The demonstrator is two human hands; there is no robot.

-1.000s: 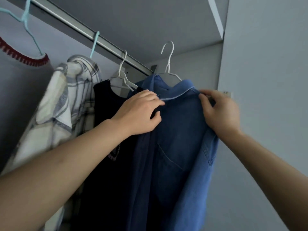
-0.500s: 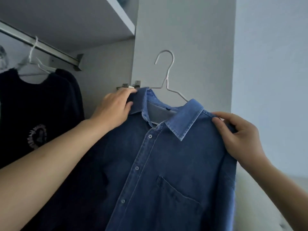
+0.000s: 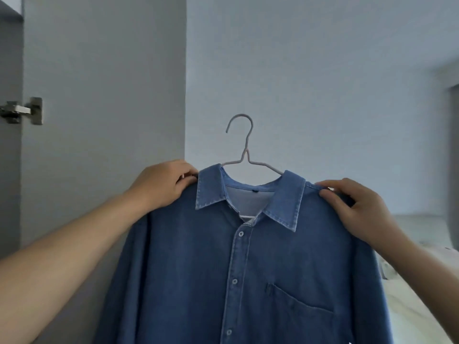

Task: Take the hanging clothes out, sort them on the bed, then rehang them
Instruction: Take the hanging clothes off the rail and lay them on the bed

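Shirt (image 3: pixel 248 281) on white hanger (image 3: pixel 244 145), held up free of any rail, front facing the wearer, long axis hanging straight down. Left hand (image 3: pixel 164 184) pinching one shoulder, right hand (image 3: pixel 357 207) pinching the other, each grip curled over cloth and hanger end. Bed (image 3: pixel 422 306) low to the right, nearer the right hand; probably next: swinging rightward and lowering flat.

Two bare forearms enter from the lower corners, with no sleeve, watch, bracelet or glove on either. The left hand (image 3: pixel 162 184) and the right hand (image 3: pixel 357 207) carry no rings. The nails seen on the fingers are short and plain, without polish. Nothing else of the person shows.
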